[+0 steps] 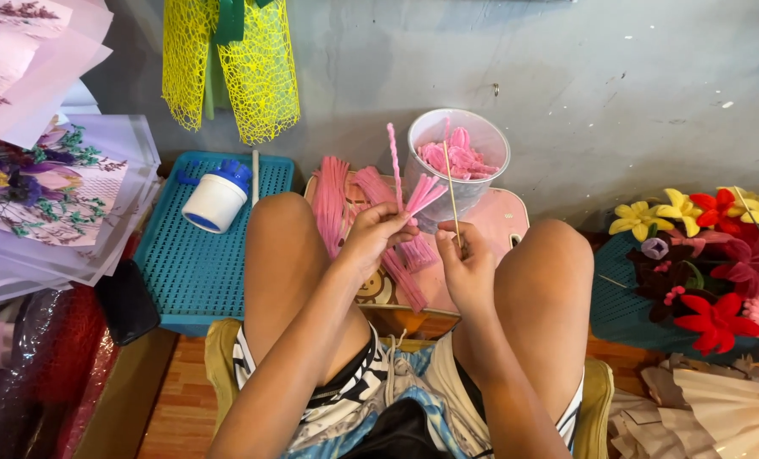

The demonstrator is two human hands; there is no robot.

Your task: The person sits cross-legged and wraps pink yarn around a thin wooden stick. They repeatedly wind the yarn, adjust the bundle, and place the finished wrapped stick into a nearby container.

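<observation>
A person is sitting low with both knees up, and the two hands are meeting between the knees. The left hand (378, 231) is curling its fingers tight around a little bunch of pink pipe cleaners (415, 194). The fuzzy ends are fanning out above the fingers, and one long pink pipe cleaner (394, 161) is sticking straight up from the bunch. The right hand (467, 265) is closing into a pinch on a thin wooden stick (451, 194), holding it near its bottom end, so the stick is standing up tall just beside the bunch. Both hands are hovering over a small pink table (502, 217). More pink pipe cleaners (332, 204) are lying in piles on that table, some under the hands. A clear plastic cup (457, 161) is standing at the back of the table, and pink fuzzy pieces are filling it. To the left, a teal plastic tray (184, 263) is lying on the floor with a white glue jar with a blue lid (217, 197) tipped on it. To the right, finished fuzzy flowers (719, 255) in red, yellow and dark pink are sitting in a bunch. Yellow mesh wrap (231, 64) is hanging on the grey wall, and pale printed wrapping sheets (48, 187) are stacking up at the far left.
</observation>
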